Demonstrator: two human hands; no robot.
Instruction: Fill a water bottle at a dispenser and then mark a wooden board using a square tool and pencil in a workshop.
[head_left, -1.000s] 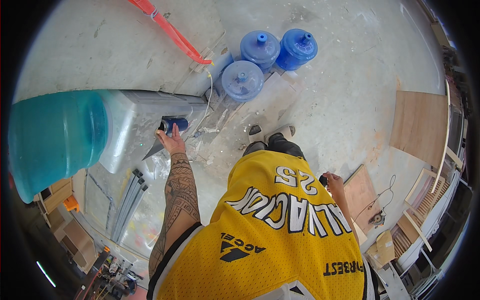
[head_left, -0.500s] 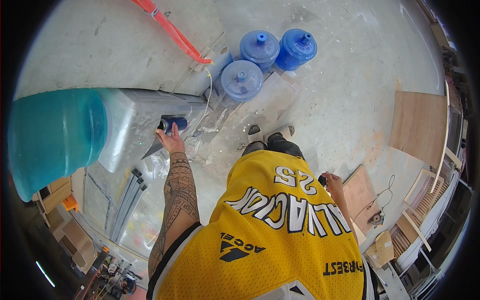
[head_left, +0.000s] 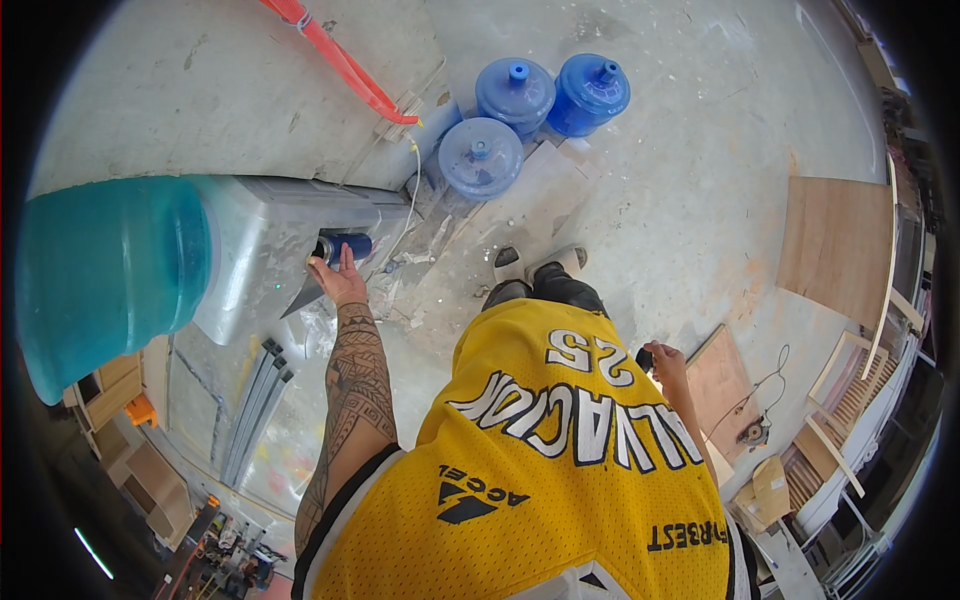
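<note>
Only the view has shifted slightly since the earlier frame. By the right hand (head_left: 668, 364), fingers closed, a small black object (head_left: 645, 357) is gripped. By the left hand (head_left: 345, 286), fingers partly curled, a blue tumbler (head_left: 353, 243) is held at the grey dispenser (head_left: 240, 265). Beyond, three jugs (head_left: 480, 168) are noted.

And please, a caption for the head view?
Left hand at a blue flask in the water dispenser, three blue jugs beyond.

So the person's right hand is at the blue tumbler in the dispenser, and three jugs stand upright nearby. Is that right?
Not quite: the head view shows the left hand at the blue tumbler in the dispenser. Three jugs do stand upright nearby.
</note>
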